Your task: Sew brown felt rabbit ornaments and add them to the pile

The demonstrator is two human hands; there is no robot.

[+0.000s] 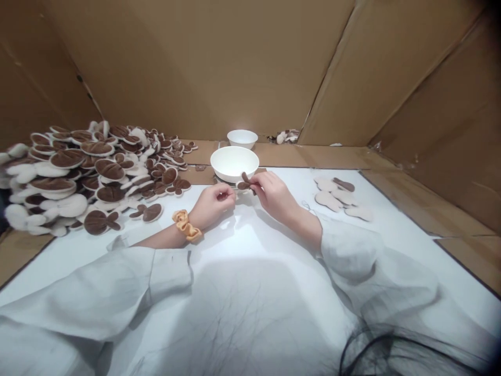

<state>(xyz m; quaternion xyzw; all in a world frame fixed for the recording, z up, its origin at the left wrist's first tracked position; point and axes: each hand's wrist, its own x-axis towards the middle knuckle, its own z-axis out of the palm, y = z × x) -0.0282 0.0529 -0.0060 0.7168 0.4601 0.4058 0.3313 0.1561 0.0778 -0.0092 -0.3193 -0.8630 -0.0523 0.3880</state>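
Observation:
My right hand (274,196) pinches a small brown and cream fabric piece (245,183) just in front of the larger white bowl (235,163). Close by on the left, my left hand (217,203) has its fingers pressed together; whatever lies between them is too small to make out. An orange scrunchie (187,225) circles my left wrist. Brown and cream bunny-shaped fabric pieces (111,169) form a large heap on the left. Several flat cream pieces (343,197) and a brown one (343,184) lie to the right of my hands.
A smaller white bowl (242,138) stands behind the larger one. Fabric scraps (287,137) rest by the back cardboard wall (211,68). Cardboard walls rise on the sides too. The white work surface (250,235) extends beneath my arms.

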